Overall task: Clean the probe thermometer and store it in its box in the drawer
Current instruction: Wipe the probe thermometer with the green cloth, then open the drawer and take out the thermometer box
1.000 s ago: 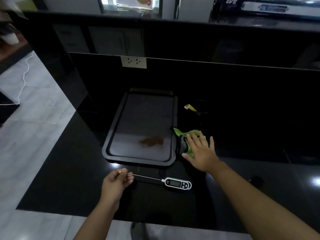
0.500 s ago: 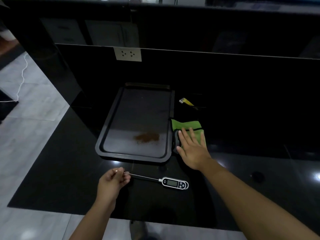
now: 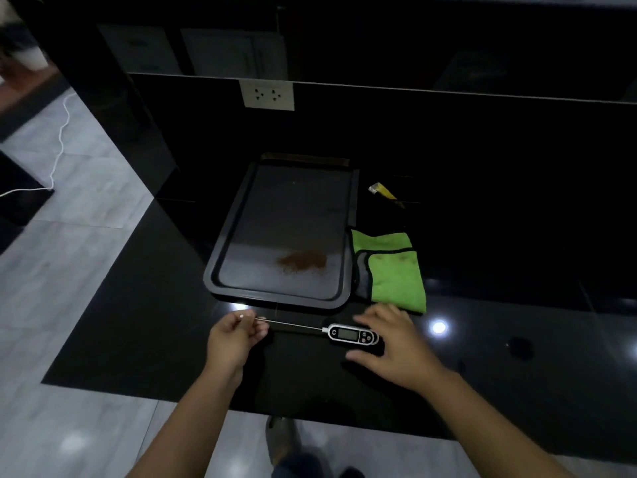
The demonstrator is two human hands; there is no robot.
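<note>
Left hand (image 3: 234, 334) pinches the tip of the probe thermometer (image 3: 351, 334), fingers together on the thin metal stem. The thermometer lies flat on the black counter (image 3: 144, 326), display up, just in front of the dark tray (image 3: 220, 267). Right hand (image 3: 396, 346) is blurred, fingers spread apart around the thermometer's head; contact is hard to judge. A green cloth (image 3: 396, 277) sits beside the tray. A brown smear marks the tray. A small yellow object (image 3: 381, 190) behind is too dim to identify.
</note>
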